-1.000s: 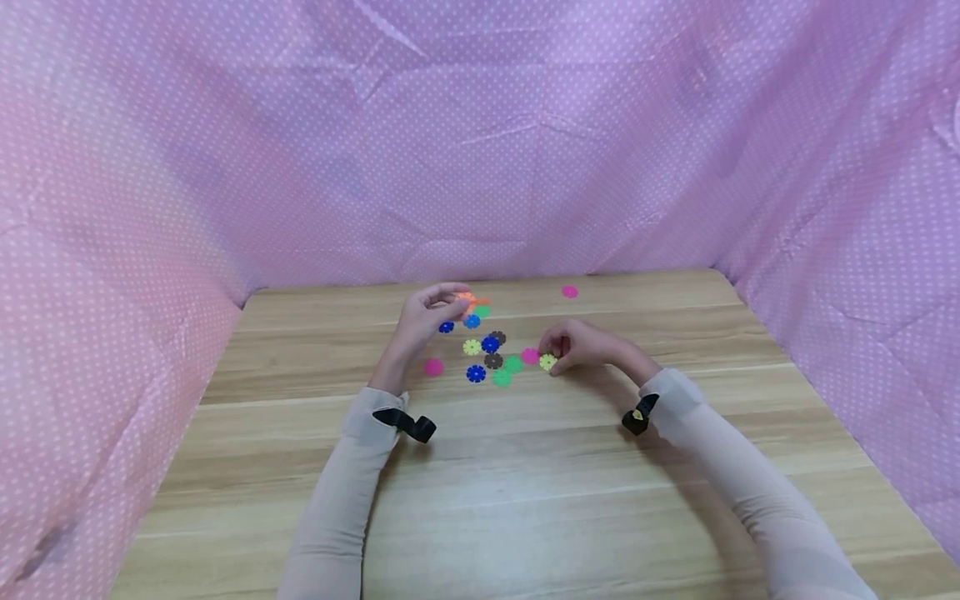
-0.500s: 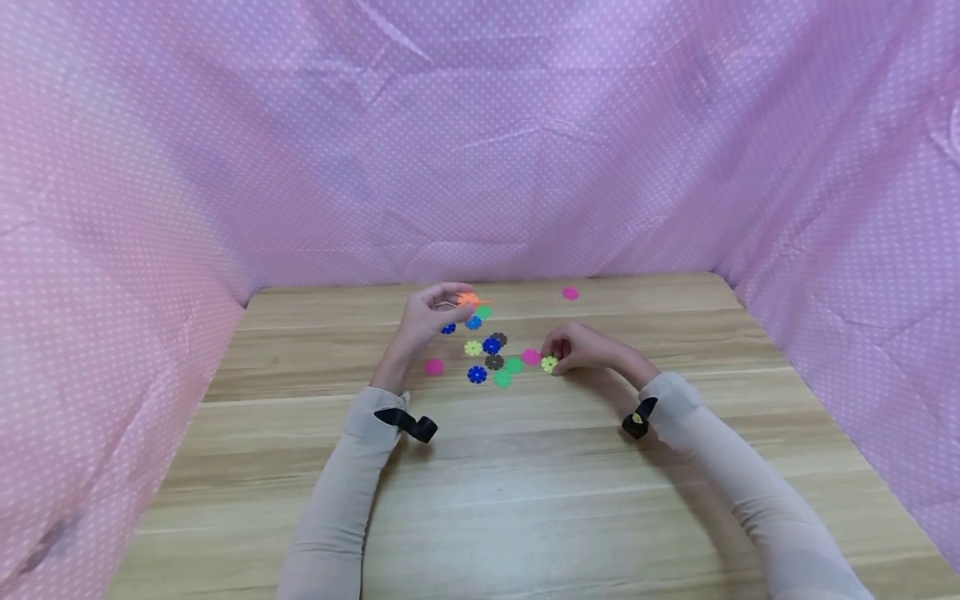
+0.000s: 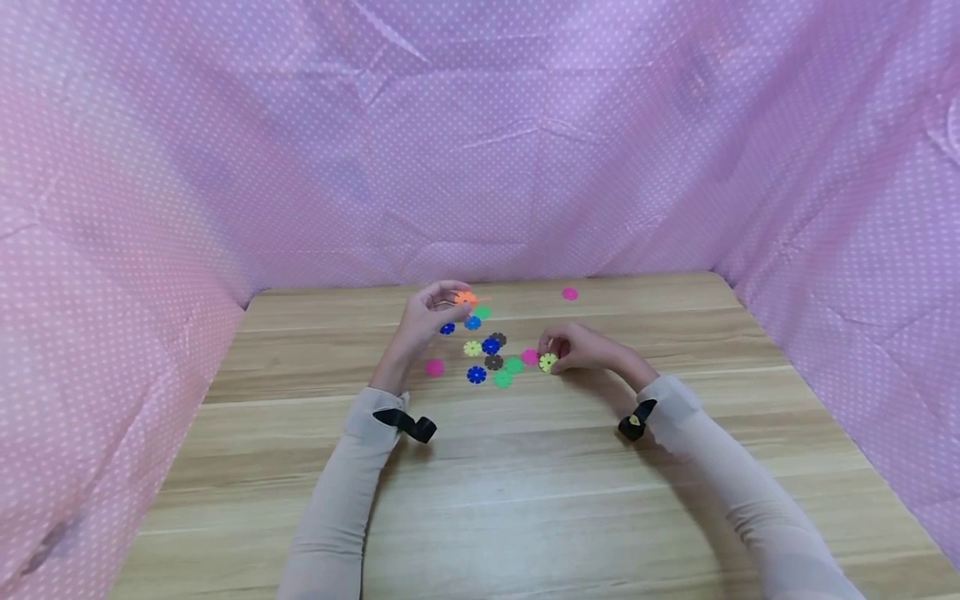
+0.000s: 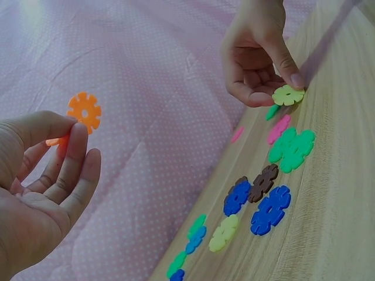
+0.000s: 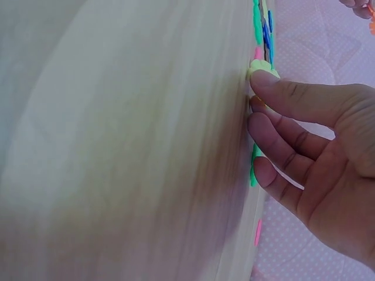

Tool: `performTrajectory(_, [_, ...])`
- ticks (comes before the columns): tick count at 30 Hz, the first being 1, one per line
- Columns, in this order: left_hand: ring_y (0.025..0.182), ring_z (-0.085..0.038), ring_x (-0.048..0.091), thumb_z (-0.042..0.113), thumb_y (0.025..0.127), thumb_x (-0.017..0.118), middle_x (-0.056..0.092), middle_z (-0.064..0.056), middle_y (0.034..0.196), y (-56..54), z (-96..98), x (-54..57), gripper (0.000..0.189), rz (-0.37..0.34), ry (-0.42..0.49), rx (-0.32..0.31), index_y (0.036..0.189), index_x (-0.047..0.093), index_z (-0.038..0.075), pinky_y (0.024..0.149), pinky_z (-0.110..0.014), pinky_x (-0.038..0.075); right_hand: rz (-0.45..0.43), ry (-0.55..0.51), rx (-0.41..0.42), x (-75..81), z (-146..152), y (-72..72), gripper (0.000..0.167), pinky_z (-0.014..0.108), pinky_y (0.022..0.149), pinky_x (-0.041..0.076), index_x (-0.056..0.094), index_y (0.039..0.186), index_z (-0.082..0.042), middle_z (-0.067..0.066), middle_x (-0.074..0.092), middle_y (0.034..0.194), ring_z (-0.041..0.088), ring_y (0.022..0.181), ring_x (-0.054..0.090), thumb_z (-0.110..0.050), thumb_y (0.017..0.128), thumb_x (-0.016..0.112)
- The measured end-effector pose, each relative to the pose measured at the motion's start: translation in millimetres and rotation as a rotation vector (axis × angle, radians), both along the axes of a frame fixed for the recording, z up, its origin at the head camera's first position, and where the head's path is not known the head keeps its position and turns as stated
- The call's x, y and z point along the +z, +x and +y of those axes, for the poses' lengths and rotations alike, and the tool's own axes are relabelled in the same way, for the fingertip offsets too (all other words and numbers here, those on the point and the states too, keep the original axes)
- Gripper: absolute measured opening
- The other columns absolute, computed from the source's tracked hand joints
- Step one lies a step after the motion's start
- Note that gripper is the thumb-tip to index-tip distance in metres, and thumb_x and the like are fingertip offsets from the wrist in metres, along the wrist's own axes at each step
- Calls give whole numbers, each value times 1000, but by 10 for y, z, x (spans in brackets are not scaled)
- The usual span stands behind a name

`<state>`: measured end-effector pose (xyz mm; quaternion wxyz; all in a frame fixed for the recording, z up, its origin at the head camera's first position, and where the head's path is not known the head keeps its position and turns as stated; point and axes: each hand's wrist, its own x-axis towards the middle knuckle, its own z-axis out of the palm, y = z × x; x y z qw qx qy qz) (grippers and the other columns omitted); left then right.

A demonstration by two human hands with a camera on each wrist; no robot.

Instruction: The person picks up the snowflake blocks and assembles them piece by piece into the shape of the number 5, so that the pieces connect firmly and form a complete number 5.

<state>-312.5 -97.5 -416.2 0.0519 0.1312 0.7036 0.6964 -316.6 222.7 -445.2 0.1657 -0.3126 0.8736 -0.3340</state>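
Note:
My left hand [image 3: 431, 318] is raised over the far part of the table and pinches an orange notched snowflake disc [image 4: 85, 113] between thumb and fingers. A second orange piece [image 4: 55, 141] shows edge-on behind the fingers; how the two join is hidden. To the right, my right hand [image 3: 581, 346] pinches a yellow-green snowflake disc [image 3: 547, 362] by its edge, thumb on top in the right wrist view. Whether that disc touches the table is unclear. Beside it lies a pink disc [image 3: 529, 357], with two overlapping green discs [image 4: 292, 150] to the left.
Between the hands lie loose discs: dark blue [image 3: 476, 375], brown [image 3: 493, 362], yellow [image 3: 472, 347] and light blue [image 3: 472, 322]. Pink discs lie apart at left [image 3: 434, 367] and far right [image 3: 570, 294]. The wooden table [image 3: 495, 517] ends at a pink dotted cloth [image 3: 480, 167].
The orange pieces have turned slightly in the left hand. The right hand stays at nearly the same spot with the yellow-green disc, and the loose discs lie as before.

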Motion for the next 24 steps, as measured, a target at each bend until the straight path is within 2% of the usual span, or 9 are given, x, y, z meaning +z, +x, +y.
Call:
performTrajectory(7, [90, -10, 68, 8, 94, 71, 63, 3, 104, 5, -22, 2, 38, 17, 0, -9, 130, 61, 4, 82, -28, 59, 9, -25, -21, -34, 2, 5, 18, 27, 79, 54, 72, 105, -3, 11, 72, 95, 19, 88, 65, 0, 88, 74])
performTrajectory(11, [89, -10, 69, 5, 95, 69, 64, 3, 103, 2, -20, 20, 37, 24, 26, -17, 131, 59, 2, 94, -42, 60, 37, -32, -58, -31, -9, -8, 18, 27, 79, 54, 74, 108, -5, 7, 72, 94, 16, 87, 64, -2, 90, 73])
performTrajectory(12, [89, -10, 69, 4, 95, 68, 64, 3, 103, 2, -19, 27, 37, 25, 31, -20, 131, 59, 1, 94, -42, 60, 40, -38, -67, -24, -14, -12, 18, 27, 78, 53, 74, 108, -5, 7, 72, 93, 15, 86, 63, -2, 90, 73])
performTrajectory(14, [89, -11, 69, 3, 95, 68, 65, 2, 102, 0, -13, 33, 37, 27, 45, -26, 131, 58, -1, 100, -51, 57, 46, -55, -90, -19, -22, -22, 18, 26, 78, 53, 74, 109, -4, 6, 72, 92, 14, 85, 63, -3, 90, 72])
performTrajectory(19, [92, -16, 69, 6, 96, 68, 65, 0, 105, -8, -7, 32, 39, 14, 49, -29, 133, 57, -1, 102, -48, 56, 45, -154, -149, 56, -85, -30, 19, 23, 74, 54, 73, 110, -1, 10, 71, 89, 14, 82, 63, -1, 91, 72])
performTrajectory(24, [92, -14, 70, 7, 97, 68, 63, -1, 106, -7, -13, 13, 39, 0, 24, -24, 134, 57, 2, 98, -39, 59, 66, -269, -183, 183, -193, -36, 22, 30, 70, 59, 71, 112, 4, 19, 72, 87, 19, 76, 67, 0, 91, 73])
